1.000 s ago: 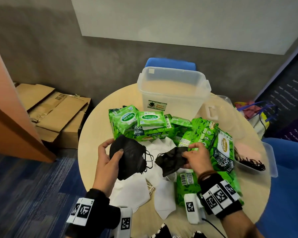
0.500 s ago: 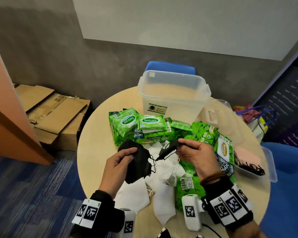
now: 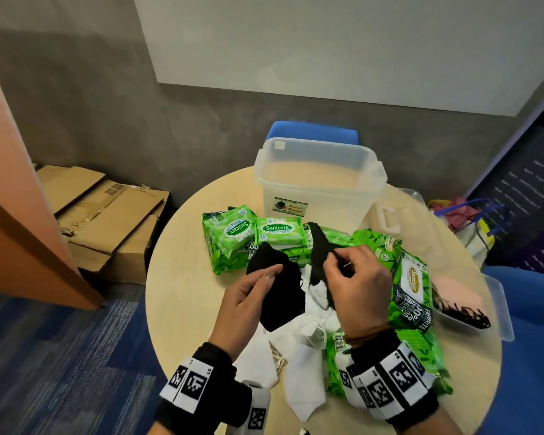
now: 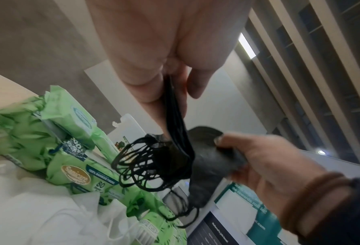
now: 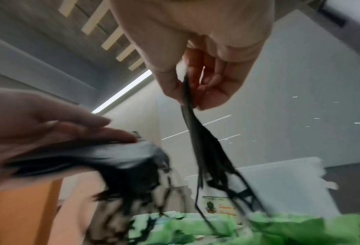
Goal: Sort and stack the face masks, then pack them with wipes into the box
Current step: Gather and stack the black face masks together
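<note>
My left hand (image 3: 263, 279) grips a small stack of black masks (image 3: 283, 293) above the table, thumb on top; their ear loops (image 4: 145, 165) dangle below. Just to the right, my right hand (image 3: 336, 262) pinches a single black mask (image 3: 318, 246) held edge-up, close to the stack but apart from it. In the right wrist view this mask (image 5: 202, 140) hangs from thumb and fingers. White masks (image 3: 314, 321) lie loose under both hands. Green wipes packs (image 3: 264, 233) lie behind them and more wipes packs (image 3: 412, 287) to the right. The clear plastic box (image 3: 321, 183) stands open at the table's far side.
The round wooden table (image 3: 182, 277) has bare surface on its left side. A clear lid (image 3: 496, 309) at the right edge holds pink masks with black loops. A blue chair (image 3: 311, 131) stands behind the box. Flattened cardboard (image 3: 107, 215) lies on the floor at left.
My right hand has lifted the single black mask off the pile and turned it edge-up toward the stack. My left hand has raised the stack and moved it slightly right.
</note>
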Tool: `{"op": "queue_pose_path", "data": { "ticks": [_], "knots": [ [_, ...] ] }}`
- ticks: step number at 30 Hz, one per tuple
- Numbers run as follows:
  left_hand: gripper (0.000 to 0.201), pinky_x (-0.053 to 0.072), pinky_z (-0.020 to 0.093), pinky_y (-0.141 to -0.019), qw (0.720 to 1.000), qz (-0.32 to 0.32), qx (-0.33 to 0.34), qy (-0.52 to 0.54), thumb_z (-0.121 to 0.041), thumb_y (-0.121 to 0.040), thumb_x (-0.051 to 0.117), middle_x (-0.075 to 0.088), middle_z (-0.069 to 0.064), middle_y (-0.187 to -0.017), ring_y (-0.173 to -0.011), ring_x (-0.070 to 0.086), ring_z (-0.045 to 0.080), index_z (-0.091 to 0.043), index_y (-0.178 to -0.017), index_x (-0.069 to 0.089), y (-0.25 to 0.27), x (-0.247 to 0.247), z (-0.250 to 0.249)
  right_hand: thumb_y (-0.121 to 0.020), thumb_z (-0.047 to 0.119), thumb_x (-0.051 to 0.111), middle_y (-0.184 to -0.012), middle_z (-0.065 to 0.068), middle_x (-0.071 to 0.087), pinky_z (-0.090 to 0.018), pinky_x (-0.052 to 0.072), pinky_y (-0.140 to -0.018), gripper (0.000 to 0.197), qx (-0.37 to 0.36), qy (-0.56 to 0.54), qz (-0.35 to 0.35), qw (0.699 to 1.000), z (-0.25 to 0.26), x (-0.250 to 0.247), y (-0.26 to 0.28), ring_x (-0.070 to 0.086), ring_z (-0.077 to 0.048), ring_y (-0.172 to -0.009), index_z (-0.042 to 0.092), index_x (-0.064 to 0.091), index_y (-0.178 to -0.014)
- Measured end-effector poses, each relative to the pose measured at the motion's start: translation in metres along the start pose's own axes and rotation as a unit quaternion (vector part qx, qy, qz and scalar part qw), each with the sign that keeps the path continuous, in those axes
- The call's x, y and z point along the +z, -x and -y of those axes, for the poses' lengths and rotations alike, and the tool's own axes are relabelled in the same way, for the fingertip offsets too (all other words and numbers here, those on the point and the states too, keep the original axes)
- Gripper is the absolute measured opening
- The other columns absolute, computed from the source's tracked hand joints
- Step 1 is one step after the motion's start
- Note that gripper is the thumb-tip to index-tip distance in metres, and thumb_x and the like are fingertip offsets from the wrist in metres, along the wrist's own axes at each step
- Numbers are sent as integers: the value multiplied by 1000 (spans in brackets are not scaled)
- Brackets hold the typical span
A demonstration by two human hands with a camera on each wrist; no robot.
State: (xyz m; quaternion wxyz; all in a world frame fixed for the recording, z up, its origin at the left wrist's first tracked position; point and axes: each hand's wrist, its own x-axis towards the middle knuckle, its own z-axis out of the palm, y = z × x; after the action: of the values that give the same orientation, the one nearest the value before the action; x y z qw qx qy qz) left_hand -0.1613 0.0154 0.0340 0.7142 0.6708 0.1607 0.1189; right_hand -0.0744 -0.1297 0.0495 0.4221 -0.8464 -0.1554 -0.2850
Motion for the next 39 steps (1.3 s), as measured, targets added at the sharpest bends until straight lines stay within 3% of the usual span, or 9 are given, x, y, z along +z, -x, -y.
{"op": "queue_pose_path", "data": {
  "ticks": [3, 6, 13, 16, 19, 23, 28, 33, 39],
  "knots": [
    [25, 48, 33, -94, 1000, 13, -2, 18, -30, -98, 51, 72, -9, -105, -102, 64, 8, -26, -99, 76, -3, 8, -3, -76, 15, 67, -74, -3, 61, -27, 44, -57, 4, -37, -6, 53, 998, 13, 6, 9, 58, -20, -59, 12, 68, -75],
    [36, 40, 37, -66, 999, 18, 18, 34, -43, -94, 55, 54, 2, -71, -68, 49, 15, -17, -70, 65, -3, 17, -9, -78, 20, 61, -73, -2, 58, -28, 43, -57, 11, -55, -23, 106, 993, 28, 14, 23, 57, -20, -60, 13, 67, -73],
    [44, 44, 22, -51, 989, -38, -39, 134, -8, -96, 50, 56, -4, -56, -55, 52, 12, -19, -56, 64, -3, 12, -10, -79, 21, 59, -74, 1, 53, -21, 42, -57, 14, -15, -131, 251, 959, 47, 22, 48, 51, -12, -60, 11, 69, -77],
    [29, 50, 31, -63, 986, -38, -68, 150, -13, -95, 51, 65, 10, -70, -69, 60, 23, -13, -72, 68, -4, -2, -8, -81, 28, 62, -81, 5, 61, -15, 44, -63, 21, 77, -229, 236, 941, 45, 11, 35, 58, -7, -69, 17, 75, -92],
    [23, 56, 32, -68, 977, -25, -105, 182, -14, -90, 58, 70, 20, -96, -89, 67, 31, 5, -100, 66, -5, -13, -6, -83, 21, 61, -95, 8, 60, -30, 50, -84, 22, 110, -206, 171, 957, 30, 7, 9, 59, -11, -93, 21, 73, -101],
    [36, 58, 30, -66, 972, 13, -123, 199, -21, -72, 64, 70, 22, -95, -82, 70, 28, 6, -96, 69, -3, -20, -7, -81, 20, 73, -110, 6, 60, -29, 44, -100, 26, 131, -213, 314, 916, 27, 2, -23, 56, -4, -107, 21, 71, -107],
    [20, 57, 27, -58, 977, 56, -106, 177, -23, -72, 62, 71, 18, -83, -71, 70, 25, -9, -75, 76, 1, -13, -11, -72, 10, 79, -102, 5, 64, -21, 43, -85, 16, 118, -238, 325, 908, 29, 5, -26, 60, -5, -98, 22, 74, -82],
    [49, 56, 29, -80, 974, 40, -104, 195, -52, -88, 52, 72, 9, -113, -105, 68, 22, -13, -112, 68, 1, -16, -14, -84, -6, 63, -78, -2, 70, -20, 52, -71, 17, 167, -355, 287, 874, 22, -14, -41, 64, -9, -74, 11, 64, -85],
    [64, 50, 36, -91, 968, 14, -132, 211, -60, -84, 36, 72, 12, -110, -104, 67, 25, -11, -110, 69, -2, -17, -15, -86, -10, 58, -80, -4, 68, -18, 52, -71, 22, 156, -325, 425, 830, 26, -21, -51, 63, -8, -76, 11, 63, -86]
  ]
}}
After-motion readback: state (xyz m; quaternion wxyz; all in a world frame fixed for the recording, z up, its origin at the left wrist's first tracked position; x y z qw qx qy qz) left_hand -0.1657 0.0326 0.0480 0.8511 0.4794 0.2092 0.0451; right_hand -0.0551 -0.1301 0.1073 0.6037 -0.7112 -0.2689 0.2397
